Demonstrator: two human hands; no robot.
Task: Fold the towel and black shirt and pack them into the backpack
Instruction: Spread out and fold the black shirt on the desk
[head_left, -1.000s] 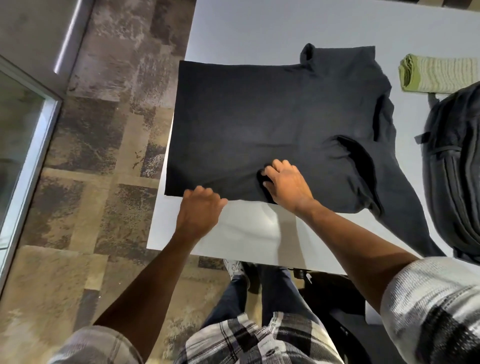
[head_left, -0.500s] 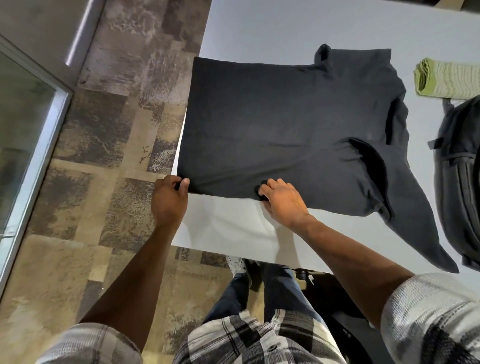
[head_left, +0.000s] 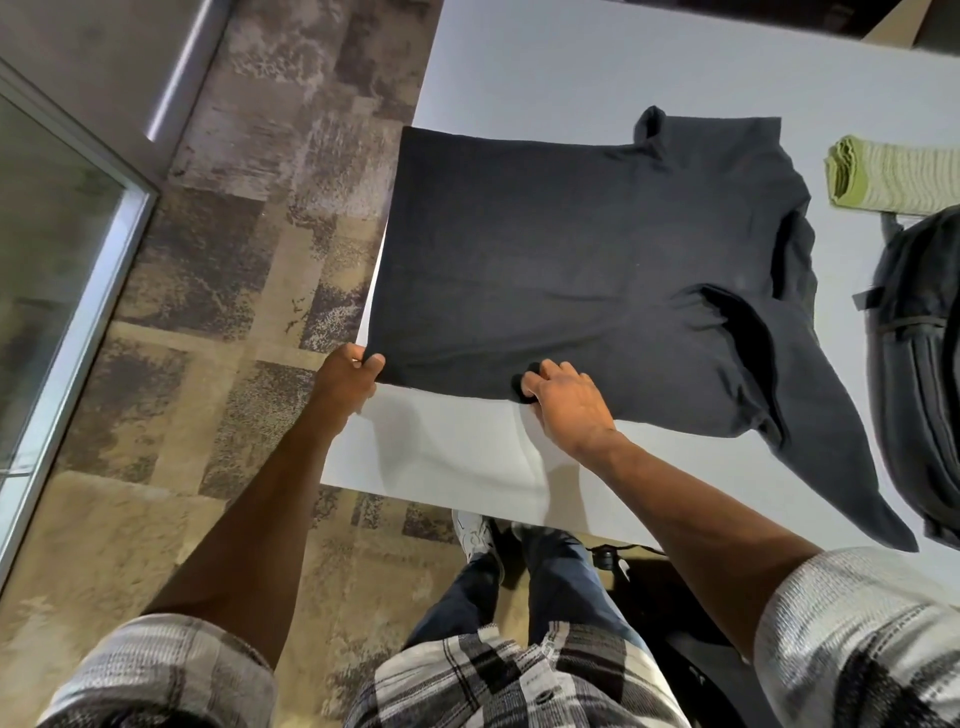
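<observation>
White table (head_left: 571, 67) on mottled brown carpet (head_left: 249, 249), glass panel (head_left: 47, 270) left

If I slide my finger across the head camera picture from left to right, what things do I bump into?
Glass panel → patterned carpet → left hand → right hand → green towel → backpack. The black shirt spans the middle, so it has no single place.
</observation>
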